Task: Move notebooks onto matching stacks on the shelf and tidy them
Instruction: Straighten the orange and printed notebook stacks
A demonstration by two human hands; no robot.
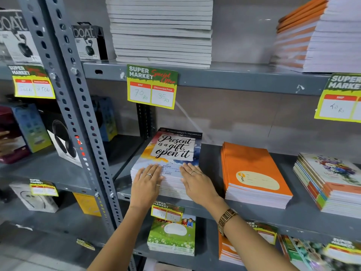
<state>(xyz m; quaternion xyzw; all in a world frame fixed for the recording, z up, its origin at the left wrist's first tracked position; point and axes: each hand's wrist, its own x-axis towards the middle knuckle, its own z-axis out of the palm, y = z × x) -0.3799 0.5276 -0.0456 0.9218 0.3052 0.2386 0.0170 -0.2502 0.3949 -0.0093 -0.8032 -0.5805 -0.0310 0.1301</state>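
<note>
A stack of notebooks with a "Present is a gift, open it" cover [172,147] sits on the middle grey shelf [211,159]. My left hand [146,182] lies flat on the near left corner of the top cover, fingers spread. My right hand [197,182] rests flat on the near right corner and front edge of the same stack. Neither hand grips anything. To the right lie an orange notebook stack [254,173] and a floral-cover stack [332,182].
A perforated grey upright [78,114] stands left of the stack. Price tags [152,86] hang from the shelf above. White [162,30] and orange-edged stacks [316,36] fill the top shelf; a green-cover stack [172,235] lies below. Headphone boxes [62,141] stand at left.
</note>
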